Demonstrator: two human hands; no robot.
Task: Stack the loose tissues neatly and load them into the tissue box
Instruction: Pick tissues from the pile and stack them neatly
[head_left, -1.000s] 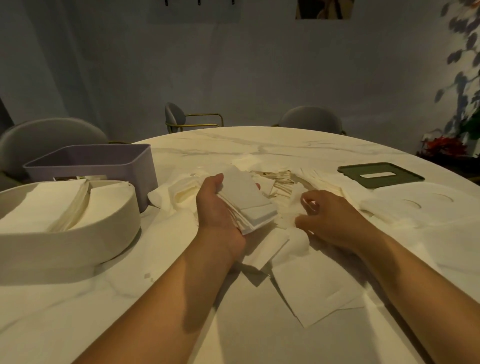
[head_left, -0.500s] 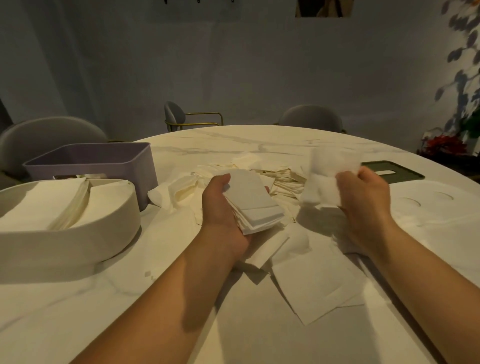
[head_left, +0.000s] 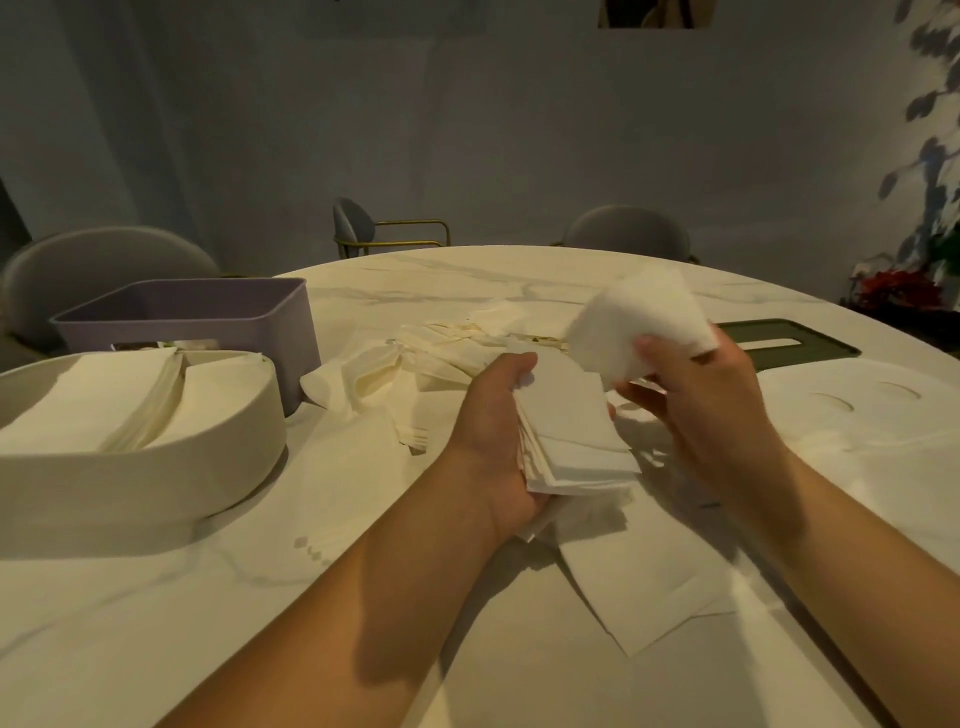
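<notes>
– White paper tissue (head_left: 639, 322), single sheet: my right hand (head_left: 711, 410) pinches it just beside the neat white tissue stack (head_left: 576, 431).
– The stack?
– Gripped in my left hand (head_left: 493, 441), fingers curled, over the pale marbled table (head_left: 156, 623). Next, I'd lay it squarely on top.

1. A single view, worn on the person's head, looks forward and down across a round table (head_left: 156, 597).
2. It is close: both forearms enter from the lower edge; the left hand (head_left: 493, 441), gripping a stack of tissues (head_left: 576, 431), and the right hand (head_left: 711, 410), pinching one tissue (head_left: 639, 322), sit mid-frame.
3. The wide lens bows the table's far rim; wall (head_left: 519, 130) and chairs (head_left: 623, 228) fill the upper half.
</notes>
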